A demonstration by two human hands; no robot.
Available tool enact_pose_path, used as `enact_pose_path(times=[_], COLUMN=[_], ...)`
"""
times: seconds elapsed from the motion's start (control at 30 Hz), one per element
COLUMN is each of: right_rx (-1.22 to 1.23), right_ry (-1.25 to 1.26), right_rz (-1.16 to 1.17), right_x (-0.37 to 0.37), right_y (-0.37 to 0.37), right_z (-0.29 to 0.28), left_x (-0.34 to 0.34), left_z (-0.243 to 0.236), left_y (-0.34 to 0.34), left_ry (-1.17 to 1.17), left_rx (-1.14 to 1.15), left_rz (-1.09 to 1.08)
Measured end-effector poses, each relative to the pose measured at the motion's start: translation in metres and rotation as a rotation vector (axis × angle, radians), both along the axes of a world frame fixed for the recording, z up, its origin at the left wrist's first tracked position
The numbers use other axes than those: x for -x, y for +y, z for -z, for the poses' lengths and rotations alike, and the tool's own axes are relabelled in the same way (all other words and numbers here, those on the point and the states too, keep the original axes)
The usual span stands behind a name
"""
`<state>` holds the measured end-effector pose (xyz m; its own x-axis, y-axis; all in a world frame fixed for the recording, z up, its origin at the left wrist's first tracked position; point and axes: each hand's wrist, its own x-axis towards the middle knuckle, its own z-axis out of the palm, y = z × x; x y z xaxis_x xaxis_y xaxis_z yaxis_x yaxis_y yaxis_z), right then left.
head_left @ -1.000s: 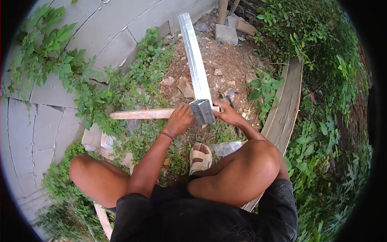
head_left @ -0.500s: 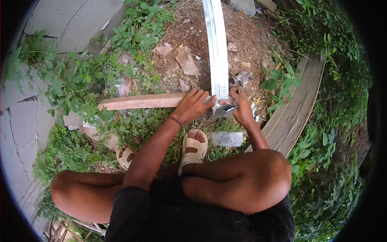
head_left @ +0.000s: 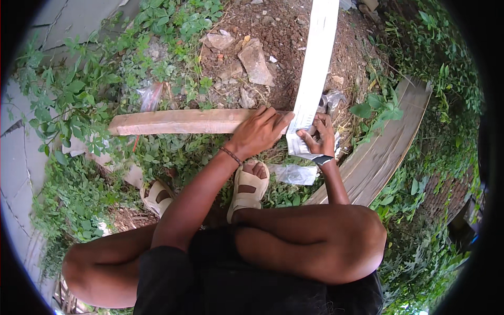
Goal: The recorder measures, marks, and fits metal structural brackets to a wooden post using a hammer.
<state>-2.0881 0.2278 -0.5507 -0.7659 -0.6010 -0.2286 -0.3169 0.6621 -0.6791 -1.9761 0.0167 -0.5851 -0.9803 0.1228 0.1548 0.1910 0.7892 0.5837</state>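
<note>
A long, shiny metal channel (head_left: 310, 73) runs from the top of the view down to my hands, and its near end looks bent or folded. It crosses over the right end of a squared wooden beam (head_left: 178, 122) lying crosswise. My left hand (head_left: 258, 130) is closed over the beam beside the channel, its fingertips reaching the metal's left edge. My right hand (head_left: 321, 137) grips the channel's right side near the folded end, thumb on top of the metal. Just beyond it lies a grey metal tool (head_left: 332, 100), perhaps a hammer head, partly hidden.
A weathered plank (head_left: 386, 142) slants along the right, beside leafy plants. Clear plastic packaging (head_left: 295, 174) lies by my sandalled foot (head_left: 249, 184). Broken stone (head_left: 255, 62) rests on the dirt ahead. Grey paving slabs (head_left: 21, 173) border the left.
The channel's far end has swung right and its near end has turned, showing more flat face. My right hand has shifted its grip, thumb now on top. The view has moved slightly.
</note>
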Motion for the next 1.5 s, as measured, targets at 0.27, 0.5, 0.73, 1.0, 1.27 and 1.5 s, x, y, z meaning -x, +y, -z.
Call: enact_pose_path(times=[0.27,0.5,0.73,1.0,1.27,1.5], right_rx=[-0.020,0.073,0.114,0.206,0.542,0.394], right_ry=[0.011,0.159,0.050,-0.062,-0.165,-0.280], right_rz=[0.067,-0.016,0.080,0.254,0.443,0.035], right_x=[-0.018,-0.023,-0.031,-0.029,-0.016,0.028], right_y=[-0.002,0.011,0.011,0.003,-0.017,-0.039], right_z=[0.003,0.012,0.017,0.004,-0.074,-0.179], left_x=[0.001,0.002,0.004,0.009,0.010,0.027], left_z=[0.001,0.000,-0.001,-0.009,-0.024,-0.122], left_y=[0.000,0.005,0.004,0.003,-0.007,-0.034], left_ry=[-0.169,0.004,0.032,-0.035,-0.126,-0.020], left_rx=[-0.069,-0.020,0.059,-0.003,0.100,-0.066], left_rz=[-0.023,0.014,0.059,0.017,0.007,-0.076])
